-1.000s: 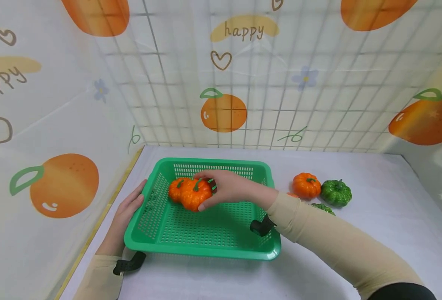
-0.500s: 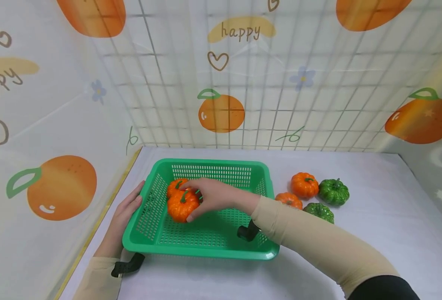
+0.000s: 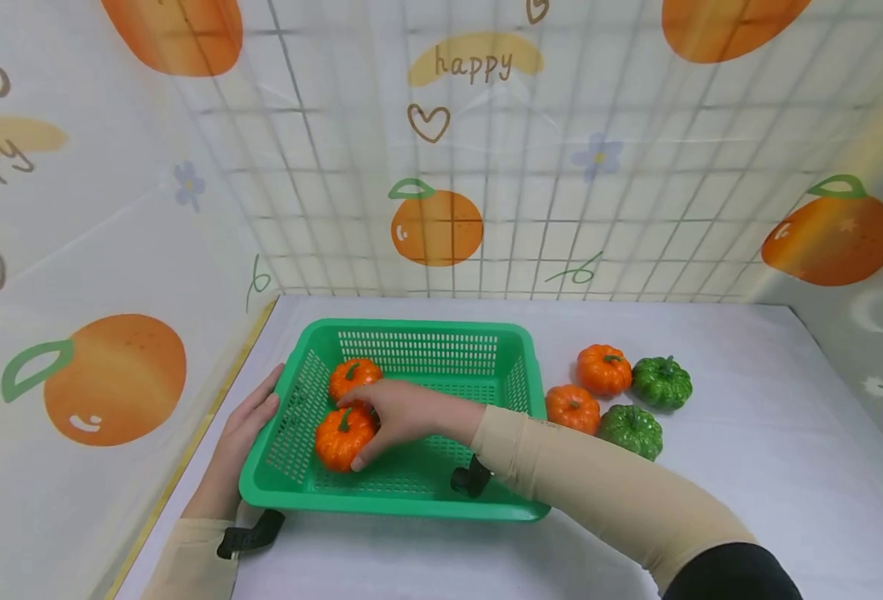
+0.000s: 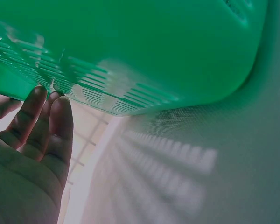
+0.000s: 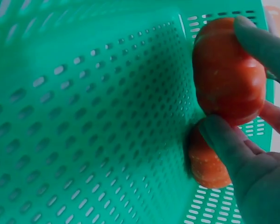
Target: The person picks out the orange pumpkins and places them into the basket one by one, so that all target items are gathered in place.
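Pinching a glossy orange ribbed pumpkin (image 3: 342, 442) w/ right hand (image 3: 406, 410) inside the green perforated plastic basket (image 3: 411, 503), twd its front-left corner, prob thumb-and-fingertips for ctrl, and resting a straight-fingered left hand (image 3: 241, 432) against the left edge, prob to steady it tbh.

Wht tbl (image 3: 771, 475) holds grn basket (image 3: 404, 503), 2 orng pumpkins (image 3: 603, 370), 2 grn pumpkins (image 3: 661, 383).
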### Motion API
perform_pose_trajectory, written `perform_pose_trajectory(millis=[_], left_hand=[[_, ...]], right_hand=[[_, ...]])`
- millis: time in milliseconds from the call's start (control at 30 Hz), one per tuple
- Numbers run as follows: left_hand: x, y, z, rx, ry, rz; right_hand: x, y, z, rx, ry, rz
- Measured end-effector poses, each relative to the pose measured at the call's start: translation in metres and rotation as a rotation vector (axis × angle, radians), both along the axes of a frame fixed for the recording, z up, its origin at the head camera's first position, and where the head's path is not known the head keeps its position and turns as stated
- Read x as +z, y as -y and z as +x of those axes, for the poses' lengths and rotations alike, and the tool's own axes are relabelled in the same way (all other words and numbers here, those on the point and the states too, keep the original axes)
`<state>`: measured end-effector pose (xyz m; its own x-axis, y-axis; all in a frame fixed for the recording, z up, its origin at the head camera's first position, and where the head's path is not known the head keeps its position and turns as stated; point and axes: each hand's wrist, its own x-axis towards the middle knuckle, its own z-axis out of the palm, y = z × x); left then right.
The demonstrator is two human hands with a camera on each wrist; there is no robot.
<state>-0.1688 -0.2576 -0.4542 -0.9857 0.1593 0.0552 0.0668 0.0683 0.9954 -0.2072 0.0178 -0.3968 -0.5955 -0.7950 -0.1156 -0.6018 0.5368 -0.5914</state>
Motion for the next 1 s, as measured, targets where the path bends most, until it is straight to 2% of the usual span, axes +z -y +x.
perform_pose_trajectory(millis=[200, 500, 1000], left_hand=[[-0.001, 0.000, 0.001, 0.008, 0.009, -0.005], [-0.004, -0.003, 0.001, 0.001, -0.006, 0.042], [-0.002, -0.001, 0.000, 0.002, -0.015, 0.001]], right_hand=[[-0.004, 0.011, 0.004, 0.028, -0.050, 0.040], [-0.010, 0.017, 0.007, -0.005, -0.022, 0.096], [-0.013, 0.026, 0.008, -0.020, -0.038, 0.127]])
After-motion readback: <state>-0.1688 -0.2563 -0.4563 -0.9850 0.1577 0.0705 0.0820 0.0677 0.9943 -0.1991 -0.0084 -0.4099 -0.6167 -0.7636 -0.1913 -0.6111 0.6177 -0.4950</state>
